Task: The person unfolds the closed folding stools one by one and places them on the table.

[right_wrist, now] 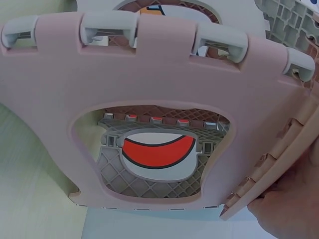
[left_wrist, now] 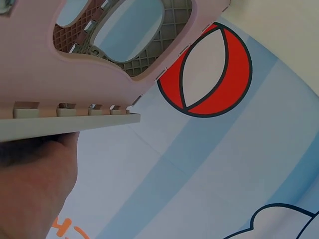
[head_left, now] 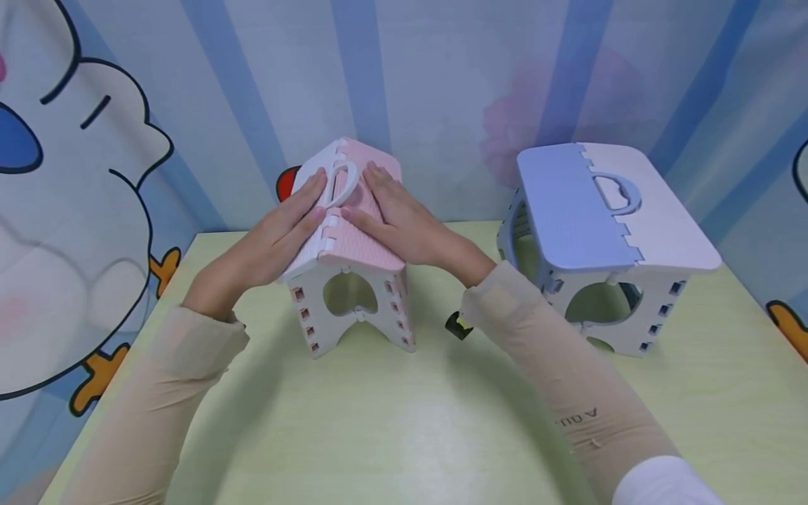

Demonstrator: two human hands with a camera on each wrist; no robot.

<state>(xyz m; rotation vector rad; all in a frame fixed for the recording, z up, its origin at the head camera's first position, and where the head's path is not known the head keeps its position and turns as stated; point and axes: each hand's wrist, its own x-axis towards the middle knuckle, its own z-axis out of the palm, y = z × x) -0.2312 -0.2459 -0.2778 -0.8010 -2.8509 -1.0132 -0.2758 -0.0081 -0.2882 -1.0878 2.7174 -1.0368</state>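
A pink-and-white folding step stool (head_left: pixel 362 247) stands on the table, its hinged top raised to a peak like a roof. My left hand (head_left: pixel 271 238) lies with straight fingers on the white half of the top. On the pink half my right hand (head_left: pixel 407 228) rests, fingers extended. Between the fingertips rises the white loop handle (head_left: pixel 341 184) at the ridge. The left wrist view shows the pink side panel (left_wrist: pixel 30 74) above part of the hand. In the right wrist view, a pink leg panel (right_wrist: pixel 164 82) with a large cut-out fills the middle, the hand at the lower right.
A blue-and-white folding stool (head_left: pixel 549 210) stands unfolded with a flat top to the right. A small black object (head_left: pixel 459 325) shows by the right cuff. The pale green table (head_left: pixel 353 428) meets a striped cartoon backdrop (head_left: pixel 435 91) behind the stools.
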